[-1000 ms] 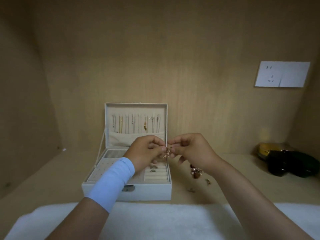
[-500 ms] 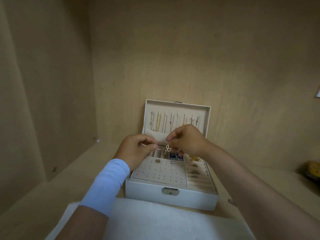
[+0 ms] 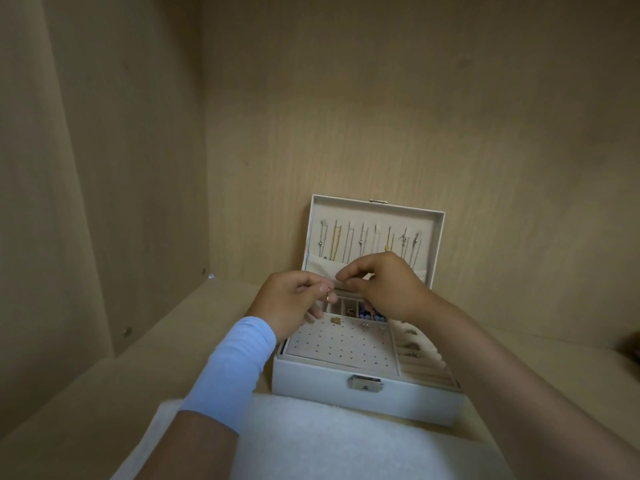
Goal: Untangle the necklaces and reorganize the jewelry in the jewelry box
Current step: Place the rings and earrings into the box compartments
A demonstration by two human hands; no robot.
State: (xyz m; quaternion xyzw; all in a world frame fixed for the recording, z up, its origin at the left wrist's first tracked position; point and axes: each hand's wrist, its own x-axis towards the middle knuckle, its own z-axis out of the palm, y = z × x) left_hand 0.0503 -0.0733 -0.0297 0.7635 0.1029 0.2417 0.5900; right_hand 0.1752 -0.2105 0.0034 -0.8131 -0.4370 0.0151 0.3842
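While the necklaces hang untangled in the lid of the jewelry box, sorting looks unfinished: the left hand pinches a small gold piece over the stud panel; whether the right hand, fingers curled, grips anything is unclear

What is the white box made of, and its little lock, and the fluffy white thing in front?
The jewelry box looks like smooth, matte white faux leather over a stiff shell, though it could be plastic. Its clasp is shiny and silver, so it is likely metal. The cloth in front looks like soft terry towel, with a fuzzy, nubby surface.
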